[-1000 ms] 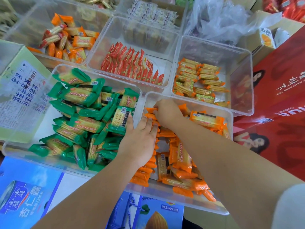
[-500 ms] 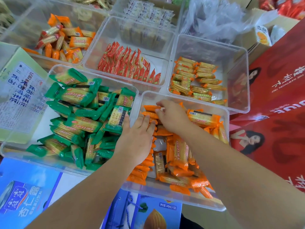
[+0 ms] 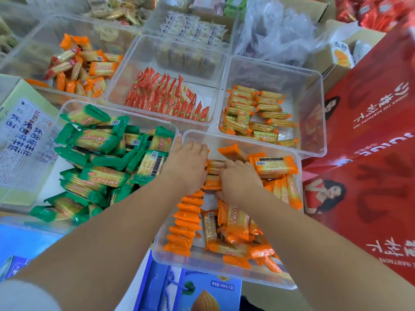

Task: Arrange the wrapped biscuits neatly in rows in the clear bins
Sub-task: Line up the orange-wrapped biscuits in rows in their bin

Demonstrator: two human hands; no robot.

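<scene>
Clearly printed, the red cartons [image 3: 370, 131] to the right of both grips carry "THE HAWTHORN TREE" and part of "JUICE". The words read upside down from this view and sit beside large white Chinese characters. Nearer the person than the grips, a blue carton [image 3: 224, 297] reads "240mL×20" next to a pictured almond.

The clear bin [image 3: 224, 272] under both grips holds the orange biscuits [image 3: 238, 223]. A tidy row on edge runs along its left side, and a loose heap fills the right. Left of the grips, a second bin [image 3: 67, 106] holds green biscuits [image 3: 98, 140] in a jumble, their wrappers showing Chinese lettering and barcodes.

The left grip [image 3: 186, 167] lies flat, fingers straight, on the far end of the orange row, with its fingertips at the bin's far wall. The right grip [image 3: 238, 180], just beside it, has its fingers curled round orange packets in the bin's middle. More packets lie just beyond it and to its right.
</scene>
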